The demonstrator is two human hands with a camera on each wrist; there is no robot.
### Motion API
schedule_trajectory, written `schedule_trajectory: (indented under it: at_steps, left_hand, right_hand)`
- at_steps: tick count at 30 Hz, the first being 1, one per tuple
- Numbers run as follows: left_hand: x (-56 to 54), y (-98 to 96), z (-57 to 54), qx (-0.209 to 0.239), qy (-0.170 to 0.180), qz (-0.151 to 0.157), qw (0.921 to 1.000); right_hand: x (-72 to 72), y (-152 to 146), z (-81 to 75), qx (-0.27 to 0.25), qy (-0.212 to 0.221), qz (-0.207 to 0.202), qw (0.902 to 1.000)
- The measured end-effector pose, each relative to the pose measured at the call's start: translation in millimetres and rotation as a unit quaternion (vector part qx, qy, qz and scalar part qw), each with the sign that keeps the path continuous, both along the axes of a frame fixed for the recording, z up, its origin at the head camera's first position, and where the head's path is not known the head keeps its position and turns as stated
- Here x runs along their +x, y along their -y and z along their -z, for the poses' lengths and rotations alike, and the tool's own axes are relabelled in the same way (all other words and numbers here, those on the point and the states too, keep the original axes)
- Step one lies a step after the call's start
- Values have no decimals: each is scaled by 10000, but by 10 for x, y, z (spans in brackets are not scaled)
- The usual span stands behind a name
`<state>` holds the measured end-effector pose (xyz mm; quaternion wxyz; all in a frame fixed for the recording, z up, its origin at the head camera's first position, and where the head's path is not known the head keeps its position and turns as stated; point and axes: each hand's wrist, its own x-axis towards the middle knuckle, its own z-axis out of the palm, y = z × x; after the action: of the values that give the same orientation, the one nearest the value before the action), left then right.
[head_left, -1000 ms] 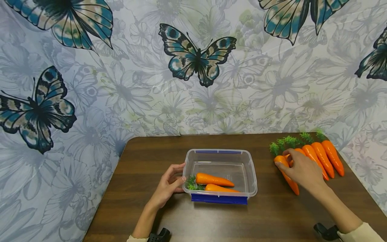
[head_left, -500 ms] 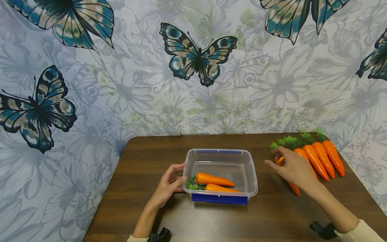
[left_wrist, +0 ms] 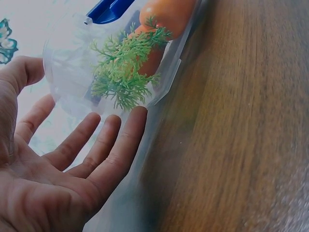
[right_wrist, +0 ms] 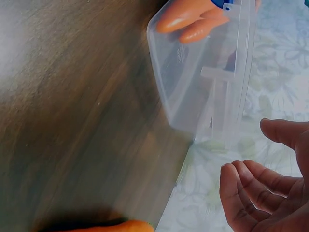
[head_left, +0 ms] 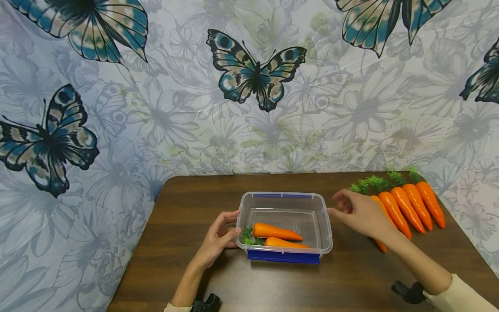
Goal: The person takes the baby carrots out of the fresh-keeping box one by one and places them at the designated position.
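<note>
A clear plastic container (head_left: 312,225) with blue clips stands on the table, and two orange carrots (head_left: 277,232) with frilly green tops (left_wrist: 123,72) lie inside along its near side. My left hand (head_left: 218,236) is at the container's left side, its fingertips against the outer wall and its thumb at the rim. Just off the right rim, my right hand (head_left: 364,212) hovers with fingers loosely bent and nothing in them; a gap shows between thumb and fingers in the right wrist view. Several more carrots (head_left: 407,210) lie side by side at the right, the nearest partly hidden under my right forearm.
The brown wooden table (head_left: 187,203) ends at the back against a wall covering (head_left: 163,86) printed with flowers and butterflies. A blue clip (head_left: 283,256) hangs down on the container's near side. One carrot (right_wrist: 111,227) shows at the bottom of the right wrist view.
My right hand has left the carrots and moved left toward the container with nothing in it; its fingers have spread off the nearest carrot. My left hand and the container stay put.
</note>
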<state>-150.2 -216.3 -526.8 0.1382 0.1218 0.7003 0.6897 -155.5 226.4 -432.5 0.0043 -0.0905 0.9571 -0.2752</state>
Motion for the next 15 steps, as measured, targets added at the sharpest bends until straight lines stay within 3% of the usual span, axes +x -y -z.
schedule_trajectory:
  at_steps: [5, 15]
  left_hand:
    - [0, 0, -12, -9, -14, 10, 10000]
    - [16, -5, -22, 16, 29, -11, 10000]
  right_hand:
    - [-20, 116, -39, -137, 155, -203, 9996]
    - [-61, 367, -40, -105, 36, -604, 9981]
